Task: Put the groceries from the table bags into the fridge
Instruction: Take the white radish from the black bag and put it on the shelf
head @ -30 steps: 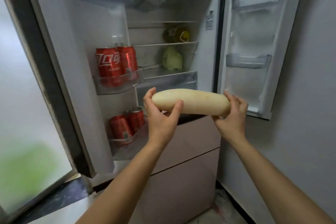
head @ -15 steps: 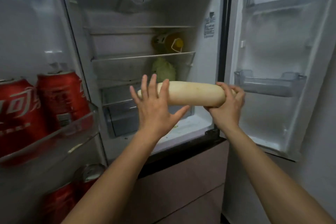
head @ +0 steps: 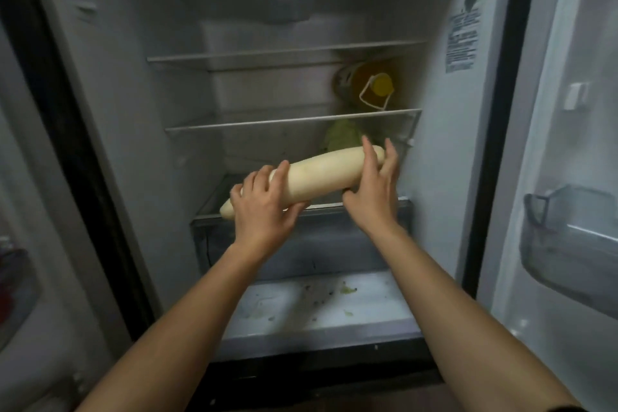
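Both grips hold the white radish (head: 321, 174) inside the open fridge (head: 140, 130). The left grip (head: 264, 207) wraps the radish's lower, nearer end, fingers curled over the top and thumb underneath. The right grip (head: 374, 191) clasps the higher, deeper end, fingers laid over its front and thumb hooked beneath. The radish slants up from left grip to right grip, over the front edge of the glass shelf (head: 234, 207) (whether it touches the shelf cannot be told). Just behind the right grip sits a pale green cabbage (head: 342, 135). Above that grip, one shelf up, a yellow-capped bottle (head: 368, 87) lies on its side. Below both grips is a clear drawer (head: 301, 247), and beneath it the crumb-speckled fridge floor (head: 317, 308).
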Action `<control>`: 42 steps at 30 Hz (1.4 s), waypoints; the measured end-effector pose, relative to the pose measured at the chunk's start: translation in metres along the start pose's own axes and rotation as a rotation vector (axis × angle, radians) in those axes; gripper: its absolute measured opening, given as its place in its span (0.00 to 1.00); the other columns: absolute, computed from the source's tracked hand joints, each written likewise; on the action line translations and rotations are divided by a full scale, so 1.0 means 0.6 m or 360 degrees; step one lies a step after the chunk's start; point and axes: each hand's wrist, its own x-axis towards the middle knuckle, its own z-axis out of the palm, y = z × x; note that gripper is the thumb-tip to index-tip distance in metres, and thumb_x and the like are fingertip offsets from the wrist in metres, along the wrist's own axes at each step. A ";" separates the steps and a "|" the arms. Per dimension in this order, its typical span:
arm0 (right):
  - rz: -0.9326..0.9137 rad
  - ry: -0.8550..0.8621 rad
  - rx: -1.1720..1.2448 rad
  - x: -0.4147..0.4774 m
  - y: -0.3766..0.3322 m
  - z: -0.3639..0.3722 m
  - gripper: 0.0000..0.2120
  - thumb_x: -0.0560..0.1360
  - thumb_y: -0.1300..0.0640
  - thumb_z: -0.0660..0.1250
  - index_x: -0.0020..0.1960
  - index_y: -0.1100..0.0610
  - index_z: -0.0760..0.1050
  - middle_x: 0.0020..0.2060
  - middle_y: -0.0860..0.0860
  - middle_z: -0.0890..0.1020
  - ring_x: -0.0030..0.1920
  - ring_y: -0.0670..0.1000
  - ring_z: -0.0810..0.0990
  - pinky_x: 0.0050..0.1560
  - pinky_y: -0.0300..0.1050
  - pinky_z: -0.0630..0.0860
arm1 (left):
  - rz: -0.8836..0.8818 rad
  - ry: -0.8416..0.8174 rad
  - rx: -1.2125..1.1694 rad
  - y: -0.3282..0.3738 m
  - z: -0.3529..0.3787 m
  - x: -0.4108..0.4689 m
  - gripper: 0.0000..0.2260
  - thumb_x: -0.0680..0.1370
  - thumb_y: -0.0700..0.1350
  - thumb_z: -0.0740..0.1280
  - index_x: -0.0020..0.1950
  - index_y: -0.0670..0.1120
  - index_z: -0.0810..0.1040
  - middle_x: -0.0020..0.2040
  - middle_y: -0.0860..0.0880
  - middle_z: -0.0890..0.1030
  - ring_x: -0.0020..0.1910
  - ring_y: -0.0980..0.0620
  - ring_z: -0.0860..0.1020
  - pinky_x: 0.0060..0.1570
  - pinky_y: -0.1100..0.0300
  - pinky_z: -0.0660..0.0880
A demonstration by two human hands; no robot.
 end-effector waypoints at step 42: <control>-0.0185 -0.0749 -0.0746 0.069 0.044 0.210 0.23 0.78 0.39 0.56 0.61 0.52 0.79 0.58 0.55 0.82 0.58 0.59 0.80 0.56 0.50 0.75 | -0.0342 -0.1006 0.0143 -0.198 0.245 0.135 0.29 0.81 0.53 0.60 0.80 0.51 0.54 0.79 0.39 0.54 0.77 0.37 0.57 0.73 0.43 0.60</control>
